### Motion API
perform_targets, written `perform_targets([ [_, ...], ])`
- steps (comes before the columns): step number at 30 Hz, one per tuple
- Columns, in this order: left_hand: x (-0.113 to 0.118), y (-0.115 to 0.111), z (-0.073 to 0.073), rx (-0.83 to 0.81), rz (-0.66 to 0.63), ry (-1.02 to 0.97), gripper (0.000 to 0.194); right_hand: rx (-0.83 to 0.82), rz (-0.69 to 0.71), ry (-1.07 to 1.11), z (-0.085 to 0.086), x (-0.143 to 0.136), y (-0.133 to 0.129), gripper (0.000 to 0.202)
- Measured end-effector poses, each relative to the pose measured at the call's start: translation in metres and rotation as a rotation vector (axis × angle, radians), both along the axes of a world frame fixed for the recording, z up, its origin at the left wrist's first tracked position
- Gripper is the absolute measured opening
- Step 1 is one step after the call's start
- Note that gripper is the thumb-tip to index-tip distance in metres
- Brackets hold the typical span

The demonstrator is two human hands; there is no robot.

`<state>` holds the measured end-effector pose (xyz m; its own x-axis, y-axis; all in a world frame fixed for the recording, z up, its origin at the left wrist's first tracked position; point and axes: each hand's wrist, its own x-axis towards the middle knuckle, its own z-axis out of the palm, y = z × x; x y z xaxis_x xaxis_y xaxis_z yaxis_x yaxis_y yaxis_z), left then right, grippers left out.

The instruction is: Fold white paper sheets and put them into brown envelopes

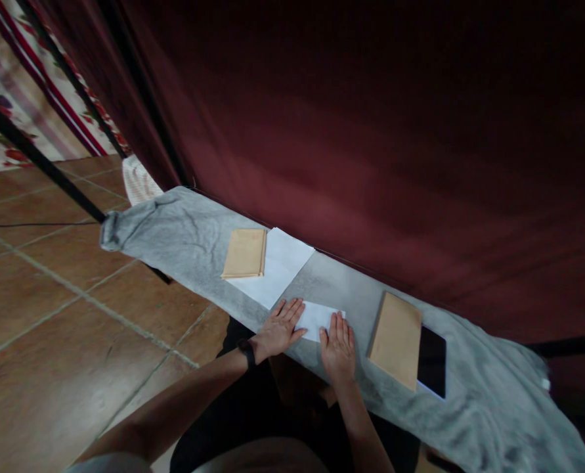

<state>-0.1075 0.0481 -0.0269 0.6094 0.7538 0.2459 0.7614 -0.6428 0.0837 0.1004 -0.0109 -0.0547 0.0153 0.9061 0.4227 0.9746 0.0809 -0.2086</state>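
Note:
A small white sheet of paper, perhaps folded, lies on the grey cloth in front of me. My left hand rests flat on its left end, fingers stretched out. On the right end lies my right hand, also flat with its fingers extended. Just beyond my left hand are larger white sheets, partly covered by a stack of brown envelopes. To the right of my right hand sits another brown envelope stack, overlapping a dark-screened tablet or phone.
The grey cloth covers a long narrow table. A dark red curtain hangs along its far side. Black metal poles stand at the left above the tiled floor. A white cloth shows behind the table's left end.

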Motion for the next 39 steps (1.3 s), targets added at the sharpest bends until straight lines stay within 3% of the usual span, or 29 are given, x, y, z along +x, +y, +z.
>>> perform_targets([
  [11,-0.002,0.0,-0.002,0.015,0.016,-0.037,0.06,-0.012,-0.089,-0.005,0.008,0.008,-0.022,0.058],
  [16,0.016,-0.012,0.007,-0.002,0.005,-0.066,0.055,-0.003,-0.127,0.043,0.005,0.005,-0.021,0.055],
  [22,0.041,-0.034,0.007,-0.059,-0.147,-0.045,0.055,-0.118,0.097,0.01,0.009,-0.005,-0.01,0.05],
  [33,0.0,-0.021,0.0,0.035,-0.029,-0.034,0.058,-0.077,0.001,-0.074,0.006,0.016,-0.031,0.055],
  [36,0.003,-0.021,0.002,0.04,0.024,-0.055,0.057,-0.075,-0.013,-0.086,0.006,0.016,-0.035,0.056],
  [39,0.021,-0.024,0.004,0.029,0.035,-0.078,0.057,-0.061,-0.019,-0.082,0.007,0.015,-0.036,0.057],
])
